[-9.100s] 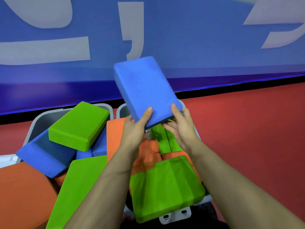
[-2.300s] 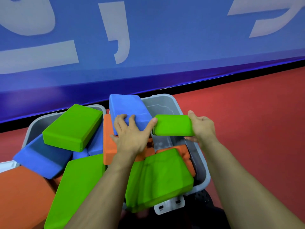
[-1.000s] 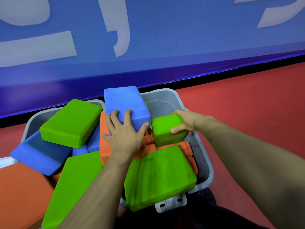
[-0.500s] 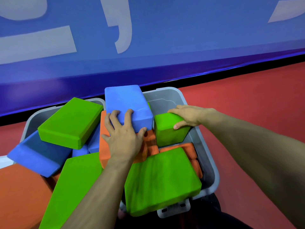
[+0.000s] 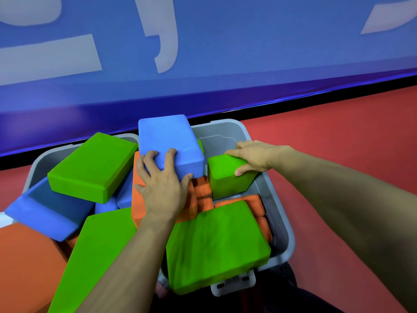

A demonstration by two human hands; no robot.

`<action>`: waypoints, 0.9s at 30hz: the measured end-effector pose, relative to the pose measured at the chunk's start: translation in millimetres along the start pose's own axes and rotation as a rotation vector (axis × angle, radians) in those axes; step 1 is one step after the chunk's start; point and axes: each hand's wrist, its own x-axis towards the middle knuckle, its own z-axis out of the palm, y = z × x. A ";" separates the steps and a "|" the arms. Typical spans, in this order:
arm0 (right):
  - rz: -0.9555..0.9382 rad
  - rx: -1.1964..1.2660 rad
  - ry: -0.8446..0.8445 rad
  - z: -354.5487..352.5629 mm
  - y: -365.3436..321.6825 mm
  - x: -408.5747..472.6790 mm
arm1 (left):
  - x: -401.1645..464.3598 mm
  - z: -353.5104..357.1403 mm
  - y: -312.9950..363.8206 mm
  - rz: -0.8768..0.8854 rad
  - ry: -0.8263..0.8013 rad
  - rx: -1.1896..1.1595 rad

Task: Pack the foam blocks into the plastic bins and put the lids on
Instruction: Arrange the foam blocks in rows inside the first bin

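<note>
Two grey plastic bins stand side by side on the floor: the right bin [image 5: 281, 213] and the left bin [image 5: 39, 159]. My left hand [image 5: 163, 185] grips the near end of a blue foam block [image 5: 168, 141] that lies over the rims between the bins. My right hand [image 5: 253, 157] presses on a green foam block [image 5: 226, 177] standing on end inside the right bin. Orange blocks [image 5: 204, 192] lie below it. A large green block [image 5: 214, 242] lies tilted over the near part of the right bin.
The left bin is heaped with a green block [image 5: 90, 168], a blue block [image 5: 45, 211], another green block [image 5: 97, 251] and an orange block [image 5: 24, 265]. A grey latch [image 5: 233, 284] sticks out at the right bin's near end. A blue wall [image 5: 203, 53] stands behind, red floor [image 5: 338, 132] to the right.
My right hand turned the green block from flat to on end and pushed it down into the right bin. My left hand stayed on the blue block, which shifted slightly farther back.
</note>
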 end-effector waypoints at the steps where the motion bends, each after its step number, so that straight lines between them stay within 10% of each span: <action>1: 0.005 -0.004 -0.003 6.4 -0.1 -0.6 | -0.1 0.0 0.3 0.005 0.005 -0.002; 27: 0.139 0.165 -0.053 90.8 -11.6 45.1 | 2.6 4.6 -5.1 0.033 0.037 0.028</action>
